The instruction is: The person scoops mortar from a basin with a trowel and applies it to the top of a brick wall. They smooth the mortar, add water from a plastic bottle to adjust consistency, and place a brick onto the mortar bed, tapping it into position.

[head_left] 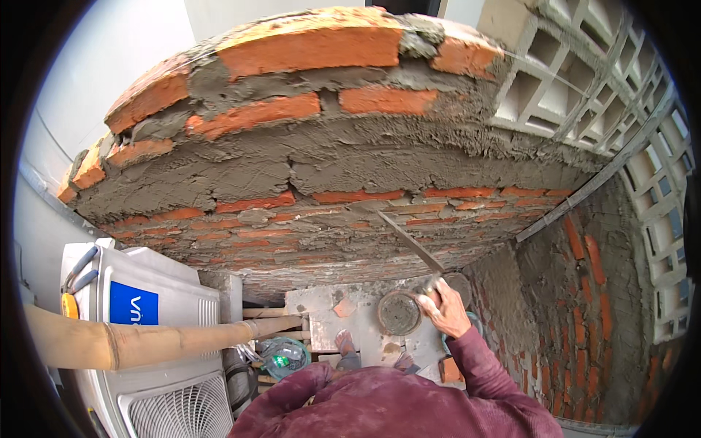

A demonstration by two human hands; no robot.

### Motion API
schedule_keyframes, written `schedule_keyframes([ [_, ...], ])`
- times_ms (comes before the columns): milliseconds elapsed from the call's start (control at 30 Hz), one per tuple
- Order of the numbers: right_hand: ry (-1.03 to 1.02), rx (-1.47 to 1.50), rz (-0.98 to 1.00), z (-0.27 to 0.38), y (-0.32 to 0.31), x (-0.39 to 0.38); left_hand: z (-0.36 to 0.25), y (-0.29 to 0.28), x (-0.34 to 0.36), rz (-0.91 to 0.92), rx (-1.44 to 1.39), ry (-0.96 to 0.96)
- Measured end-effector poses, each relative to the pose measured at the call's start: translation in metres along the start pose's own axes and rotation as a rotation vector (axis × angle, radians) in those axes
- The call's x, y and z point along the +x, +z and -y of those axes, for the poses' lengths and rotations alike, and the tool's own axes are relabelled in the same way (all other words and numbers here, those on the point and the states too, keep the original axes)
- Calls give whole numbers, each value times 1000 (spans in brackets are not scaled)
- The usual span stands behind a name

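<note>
Head view: your right hand is wrapped round the trowel.
Long axis: forward-left, toward the brick wall.
Left hand: hidden.

Right hand grips a long thin tool, far end toward the mortar-smeared brick wall; can't tell if touching. Round bucket just left of hand. Bamboo pole crosses AC unit.

The grey floor carries a bucket, with a brick piece and a foot to the bucket's left.
</note>
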State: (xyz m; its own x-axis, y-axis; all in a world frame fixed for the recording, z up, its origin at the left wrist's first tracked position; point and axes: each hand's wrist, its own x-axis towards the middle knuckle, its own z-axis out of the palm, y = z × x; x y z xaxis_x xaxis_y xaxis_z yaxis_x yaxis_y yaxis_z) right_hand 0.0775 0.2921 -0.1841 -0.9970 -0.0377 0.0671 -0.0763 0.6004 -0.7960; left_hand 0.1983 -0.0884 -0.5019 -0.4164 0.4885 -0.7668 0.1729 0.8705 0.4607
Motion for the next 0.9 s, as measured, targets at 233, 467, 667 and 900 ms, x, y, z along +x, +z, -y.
schedule_keyframes([
  [233, 516, -433, 170, -274, 76, -124, -46, 81, -10, 161, 70, -87],
  [467, 751, -695, 616, -464, 163, -173, -115, 86, 70, 325, 33, -577],
  [667, 794, -680, 476, -535, 237, -178, -78, 110, 91, 183, 79, -460],
  [900, 884, -417, 503, -546, 286, -176, -59, 107, 92, 110, 55, -397],
])
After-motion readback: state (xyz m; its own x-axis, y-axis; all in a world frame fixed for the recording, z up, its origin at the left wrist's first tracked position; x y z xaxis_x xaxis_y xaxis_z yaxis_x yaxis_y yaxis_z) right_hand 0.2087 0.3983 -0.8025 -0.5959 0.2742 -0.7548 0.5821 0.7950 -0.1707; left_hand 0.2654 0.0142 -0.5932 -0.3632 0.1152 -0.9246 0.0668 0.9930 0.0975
